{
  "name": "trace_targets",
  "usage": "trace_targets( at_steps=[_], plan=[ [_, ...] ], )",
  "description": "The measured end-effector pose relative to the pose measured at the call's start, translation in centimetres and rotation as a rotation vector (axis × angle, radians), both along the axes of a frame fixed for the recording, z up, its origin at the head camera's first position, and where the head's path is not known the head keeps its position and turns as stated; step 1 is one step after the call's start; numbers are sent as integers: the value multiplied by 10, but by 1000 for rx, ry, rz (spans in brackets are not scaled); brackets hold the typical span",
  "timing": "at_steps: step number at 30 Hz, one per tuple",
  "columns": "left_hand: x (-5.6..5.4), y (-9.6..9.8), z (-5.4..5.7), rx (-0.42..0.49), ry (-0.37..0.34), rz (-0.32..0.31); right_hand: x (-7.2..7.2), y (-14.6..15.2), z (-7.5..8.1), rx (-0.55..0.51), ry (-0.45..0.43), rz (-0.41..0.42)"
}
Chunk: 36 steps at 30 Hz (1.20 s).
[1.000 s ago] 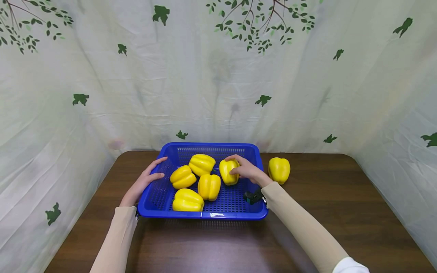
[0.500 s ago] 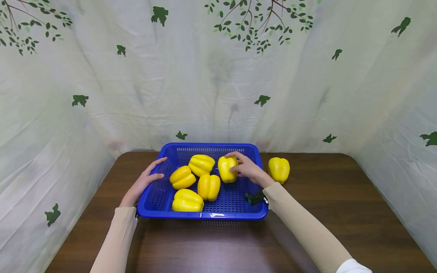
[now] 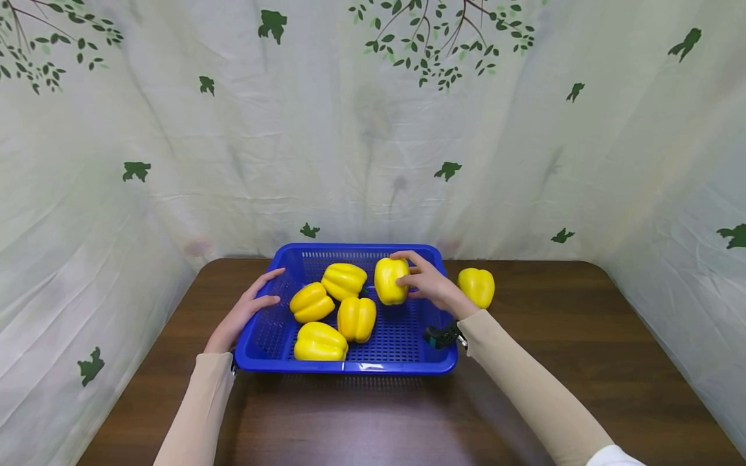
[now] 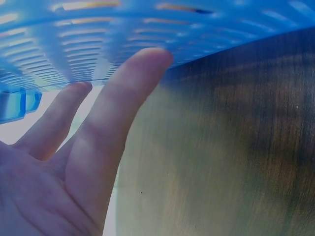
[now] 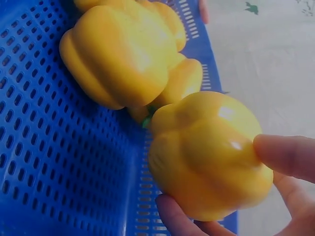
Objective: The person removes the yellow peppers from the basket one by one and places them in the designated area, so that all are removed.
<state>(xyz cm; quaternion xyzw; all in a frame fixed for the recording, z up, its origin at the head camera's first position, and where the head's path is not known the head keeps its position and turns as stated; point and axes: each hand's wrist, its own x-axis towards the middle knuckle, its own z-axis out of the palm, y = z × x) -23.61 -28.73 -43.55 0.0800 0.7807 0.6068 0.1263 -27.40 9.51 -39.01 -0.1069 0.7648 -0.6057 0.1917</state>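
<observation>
In the head view my left hand (image 3: 250, 307) holds the left rim of the blue plastic basket (image 3: 396, 369). The left wrist view shows fingers (image 4: 106, 115) straight against the outside of the slotted basket wall (image 4: 78, 54). My right hand (image 3: 434, 285) grips a yellow bell pepper (image 3: 391, 281) over the basket's right half, thumb and fingers on opposite sides of it. Up close in the right wrist view, that held bell pepper (image 5: 206, 157) overlaps other bell peppers (image 5: 118, 54). Several more yellow bell peppers (image 3: 357, 320) lie in the basket's left and middle.
Another yellow bell pepper (image 3: 476, 287) stands on the brown wooden table (image 3: 583, 362), right of the basket and behind the right wrist. A dark wrist strap (image 3: 441, 336) is on the right wrist. A pale curtain (image 3: 373, 162) with leaf prints hangs close behind the table.
The right hand has raised the bell pepper and shifted slightly right and toward the back rim. The left hand and the basket stay where they were.
</observation>
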Motion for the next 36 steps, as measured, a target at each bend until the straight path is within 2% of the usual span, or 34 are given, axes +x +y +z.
trace_targets(
  at_steps=[14, 24, 36],
  plan=[
    [-2, -1, -2, -6, 1, 1, 5, 15, 12, -52, 17, 3],
    [0, 0, 1, -8, 9, -2, 9, 31, 20, -77, 46, 21],
    [-1, -1, -1, -6, 7, -2, 15, 54, 29, -84, 66, 3]
  ],
)
